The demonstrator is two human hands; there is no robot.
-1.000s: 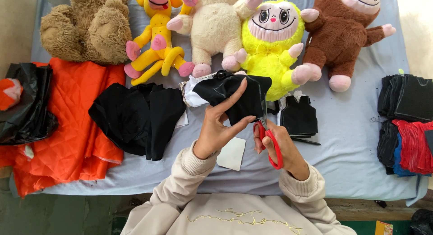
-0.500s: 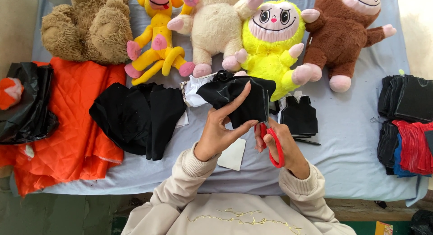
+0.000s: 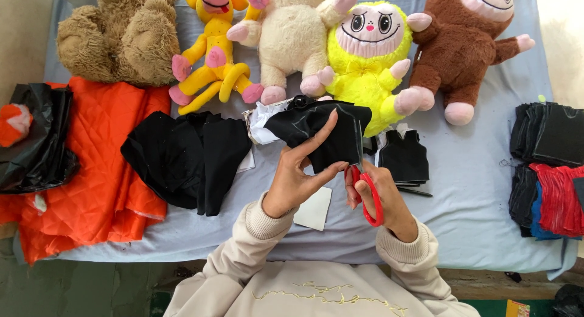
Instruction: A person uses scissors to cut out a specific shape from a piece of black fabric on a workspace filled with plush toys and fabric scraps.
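Piece of black fabric (image 3: 322, 137), held above the near middle of the pale blue table cover (image 3: 474, 189). Left hand (image 3: 295, 177) pinches its lower edge; right hand (image 3: 374, 192) is closed through the red-handled scissors (image 3: 367, 192), blades at the right edge. Risk: limp cloth may sag, skewing the cut; the left fingertips lie near the blades.
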